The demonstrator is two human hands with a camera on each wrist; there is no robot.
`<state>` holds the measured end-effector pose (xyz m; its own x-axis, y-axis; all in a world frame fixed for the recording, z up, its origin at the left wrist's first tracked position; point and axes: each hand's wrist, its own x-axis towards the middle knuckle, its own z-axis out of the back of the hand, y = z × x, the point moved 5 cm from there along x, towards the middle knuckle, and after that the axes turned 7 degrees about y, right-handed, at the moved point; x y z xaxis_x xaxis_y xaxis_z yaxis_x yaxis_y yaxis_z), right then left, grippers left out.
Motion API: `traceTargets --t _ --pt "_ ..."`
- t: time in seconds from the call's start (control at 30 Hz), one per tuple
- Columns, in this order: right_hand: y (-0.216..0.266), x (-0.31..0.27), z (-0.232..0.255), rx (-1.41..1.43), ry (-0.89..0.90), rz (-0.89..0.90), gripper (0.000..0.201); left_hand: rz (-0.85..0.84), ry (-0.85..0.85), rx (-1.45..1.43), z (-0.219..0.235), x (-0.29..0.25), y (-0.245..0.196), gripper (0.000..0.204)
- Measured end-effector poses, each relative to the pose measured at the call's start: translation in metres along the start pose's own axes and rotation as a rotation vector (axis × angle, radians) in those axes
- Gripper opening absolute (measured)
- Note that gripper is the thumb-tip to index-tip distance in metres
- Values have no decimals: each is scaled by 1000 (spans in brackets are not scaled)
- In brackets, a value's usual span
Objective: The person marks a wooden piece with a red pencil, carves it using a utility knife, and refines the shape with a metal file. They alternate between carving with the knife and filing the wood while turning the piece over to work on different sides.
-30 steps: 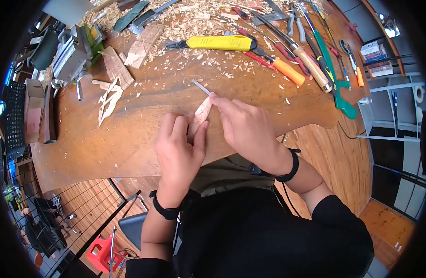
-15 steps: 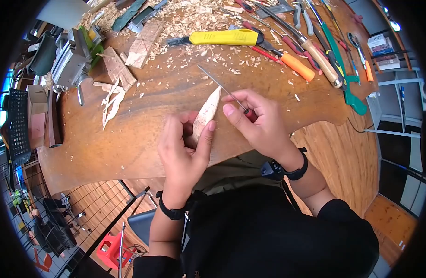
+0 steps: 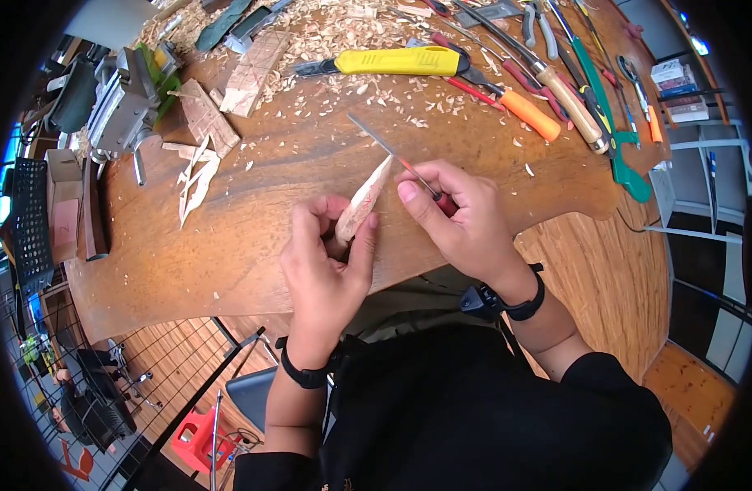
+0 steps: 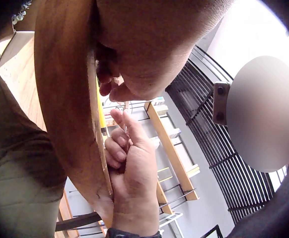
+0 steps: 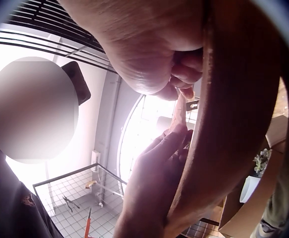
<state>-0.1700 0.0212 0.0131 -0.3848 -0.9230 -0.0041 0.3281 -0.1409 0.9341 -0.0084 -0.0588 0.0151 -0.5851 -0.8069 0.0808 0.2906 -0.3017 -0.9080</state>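
Note:
My left hand (image 3: 323, 258) holds a pale, pointed wood piece (image 3: 364, 204) between thumb and fingers, its tip slanting up and to the right. Faint reddish marks show on the wood. In my right hand (image 3: 466, 217) is a slim file (image 3: 371, 135) with a red and black handle (image 3: 444, 203), gripped by thumb and curled fingers. The file's narrow metal shaft crosses right at the wood's tip and points up-left. In the right wrist view the wood piece (image 5: 179, 113) rises from the left hand (image 5: 157, 171) toward the right hand's fingers.
A yellow utility knife (image 3: 400, 61) lies among wood shavings (image 3: 335, 37) beyond the hands. Pliers, files and an orange-handled tool (image 3: 529, 114) spread at the back right. A metal vise (image 3: 118, 102) and wood offcuts (image 3: 208, 119) stand at left. The wooden table's curved front edge (image 3: 188, 317) is near the body.
The right hand has drawn back from the wood's tip to the right, exposing the file's handle. The left hand has turned the wood piece so a narrower side faces up.

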Motion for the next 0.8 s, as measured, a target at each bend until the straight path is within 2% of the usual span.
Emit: traceTargets --t 0.2,0.27,0.43,0.5,0.57,0.6,0.67,0.73,0.8 --pt "6 -1 0 -46 49 31 26 -97 -26 -2 -1 0 4 27" --pt "8 -1 -4 -49 97 184 23 -72 -15 13 0 -1 6 27" --pt "11 -3 -8 -138 131 276 24 -5 -16 14 1 0 5 23" --pt "10 -3 -10 -137 129 282 24 -168 -28 135 1 2 -2 17" --pt "10 -3 -9 -186 67 298 26 -153 4 170 3 4 -8 17" --pt "11 -3 -9 -185 67 297 26 -140 36 204 3 4 -9 17" --pt "4 0 3 -256 -168 91 30 -161 30 184 5 2 -7 19" --pt "4 2 1 -218 -166 92 31 -184 22 164 6 2 -8 20" --pt "3 1 1 -180 -165 91 32 -114 21 189 5 2 -8 20"
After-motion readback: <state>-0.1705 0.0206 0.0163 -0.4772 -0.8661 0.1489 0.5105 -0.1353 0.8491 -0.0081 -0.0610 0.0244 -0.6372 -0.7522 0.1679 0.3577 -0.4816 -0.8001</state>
